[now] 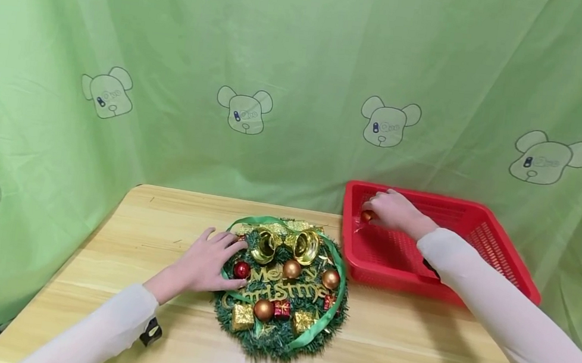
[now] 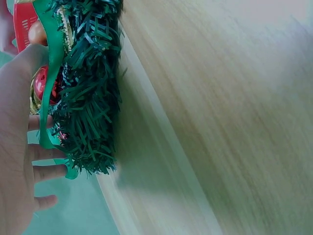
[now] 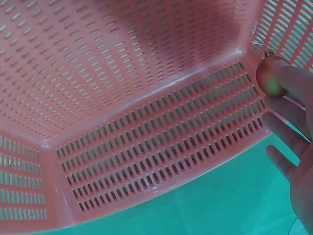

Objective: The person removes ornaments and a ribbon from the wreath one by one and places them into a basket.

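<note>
A green tinsel Christmas wreath (image 1: 272,345) lies on the wooden table, with gold "Merry Christmas" lettering, two gold bells (image 1: 283,245), baubles, small gift boxes and a loose green ribbon (image 1: 318,327). My left hand (image 1: 208,265) rests at the wreath's left edge with fingers spread. Its thumb reaches in near a red bauble (image 1: 241,269), and the left wrist view has the ribbon (image 2: 55,54) running past the fingers. Over at the left end of the red basket (image 1: 349,236), my right hand (image 1: 395,210) pinches a copper Christmas bauble (image 3: 270,78) between thumb and fingers. A clear thread trails from the bauble's cap.
The slotted plastic basket stands at the table's back right, beside the wreath. Wooden tabletop (image 1: 157,220) extends left of the wreath and in front of it. A green curtain (image 1: 307,39) with mouse-head prints hangs behind the table.
</note>
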`<state>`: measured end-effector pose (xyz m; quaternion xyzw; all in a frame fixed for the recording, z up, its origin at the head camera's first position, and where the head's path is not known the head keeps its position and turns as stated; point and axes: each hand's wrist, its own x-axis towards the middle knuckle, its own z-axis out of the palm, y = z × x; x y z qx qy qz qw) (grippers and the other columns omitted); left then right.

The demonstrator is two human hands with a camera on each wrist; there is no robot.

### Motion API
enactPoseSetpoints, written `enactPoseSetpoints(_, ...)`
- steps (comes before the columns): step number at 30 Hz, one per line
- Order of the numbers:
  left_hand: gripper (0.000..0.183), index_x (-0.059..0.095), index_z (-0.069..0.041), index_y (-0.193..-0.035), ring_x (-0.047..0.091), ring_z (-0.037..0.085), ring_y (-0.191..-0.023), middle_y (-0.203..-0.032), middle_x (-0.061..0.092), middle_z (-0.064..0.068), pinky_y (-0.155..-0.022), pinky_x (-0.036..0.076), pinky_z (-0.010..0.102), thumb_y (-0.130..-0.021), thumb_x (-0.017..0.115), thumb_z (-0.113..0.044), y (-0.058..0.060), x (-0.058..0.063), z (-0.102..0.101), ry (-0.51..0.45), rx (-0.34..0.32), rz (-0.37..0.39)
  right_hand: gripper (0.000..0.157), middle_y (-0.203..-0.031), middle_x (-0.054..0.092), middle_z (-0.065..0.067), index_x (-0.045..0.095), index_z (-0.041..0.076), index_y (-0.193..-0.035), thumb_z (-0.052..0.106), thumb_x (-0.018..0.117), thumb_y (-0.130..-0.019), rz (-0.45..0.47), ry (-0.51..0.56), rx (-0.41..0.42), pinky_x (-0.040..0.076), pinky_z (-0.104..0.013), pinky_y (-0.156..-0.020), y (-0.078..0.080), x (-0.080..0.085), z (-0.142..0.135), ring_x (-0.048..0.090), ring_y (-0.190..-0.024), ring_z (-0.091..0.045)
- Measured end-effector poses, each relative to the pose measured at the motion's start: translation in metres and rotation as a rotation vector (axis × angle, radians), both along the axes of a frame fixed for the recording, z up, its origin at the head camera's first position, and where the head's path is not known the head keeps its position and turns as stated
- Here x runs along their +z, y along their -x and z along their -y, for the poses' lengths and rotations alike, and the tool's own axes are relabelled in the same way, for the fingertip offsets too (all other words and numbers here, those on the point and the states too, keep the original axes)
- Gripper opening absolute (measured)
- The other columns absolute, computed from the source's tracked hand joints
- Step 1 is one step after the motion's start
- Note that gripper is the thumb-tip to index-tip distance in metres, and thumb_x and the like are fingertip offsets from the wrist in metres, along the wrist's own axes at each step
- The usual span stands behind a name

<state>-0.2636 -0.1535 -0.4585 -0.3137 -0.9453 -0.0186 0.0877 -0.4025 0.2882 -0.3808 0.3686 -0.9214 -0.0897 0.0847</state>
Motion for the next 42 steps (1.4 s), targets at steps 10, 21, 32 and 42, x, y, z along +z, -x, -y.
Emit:
enactPoseSetpoints(10, 0.086, 0.048, -0.019, -0.150, 0.049, 0.036, -0.140, -0.152, 0.051, 0.017, -0.120, 0.028, 0.066, -0.087, 0.054, -0.077, 0.002, -0.003, 0.001, 0.009, 0.001, -0.021, 0.017, -0.087, 0.075, -0.003, 0.074, 0.013, -0.088, 0.015, 0.087, -0.078, -0.044, -0.079, 0.085, 0.045, -0.037, -0.067, -0.001, -0.011, 0.002, 0.065, -0.081, -0.025)
enactPoseSetpoints(21, 0.085, 0.048, -0.019, -0.149, 0.049, 0.037, -0.139, -0.151, 0.052, 0.017, -0.120, 0.028, 0.066, -0.087, 0.055, -0.077, 0.001, -0.002, -0.001, 0.006, 0.000, -0.029, 0.017, -0.086, 0.075, -0.002, 0.072, 0.013, -0.090, 0.016, 0.085, -0.080, -0.084, -0.133, 0.127, 0.048, -0.038, -0.066, -0.005, -0.018, 0.002, 0.066, -0.080, -0.027)
enactPoseSetpoints(32, 0.085, 0.048, -0.017, -0.149, 0.050, 0.037, -0.138, -0.150, 0.053, 0.016, -0.119, 0.029, 0.067, -0.087, 0.057, -0.075, 0.001, 0.000, 0.001, -0.013, -0.012, -0.030, 0.021, -0.088, 0.077, -0.004, 0.075, 0.013, -0.096, 0.025, 0.085, -0.082, -0.037, -0.151, 0.088, 0.049, -0.039, -0.068, -0.005, -0.013, 0.002, 0.067, -0.080, -0.027)
enactPoseSetpoints(42, 0.084, 0.050, -0.017, -0.148, 0.050, 0.038, -0.139, -0.150, 0.052, 0.017, -0.120, 0.028, 0.067, -0.087, 0.058, -0.074, 0.002, 0.000, 0.000, -0.020, -0.012, -0.020, 0.035, -0.099, 0.078, -0.007, 0.076, 0.010, -0.110, 0.027, 0.086, -0.082, -0.022, -0.162, 0.026, 0.054, -0.045, -0.076, -0.008, 0.001, 0.003, 0.069, -0.091, -0.029)
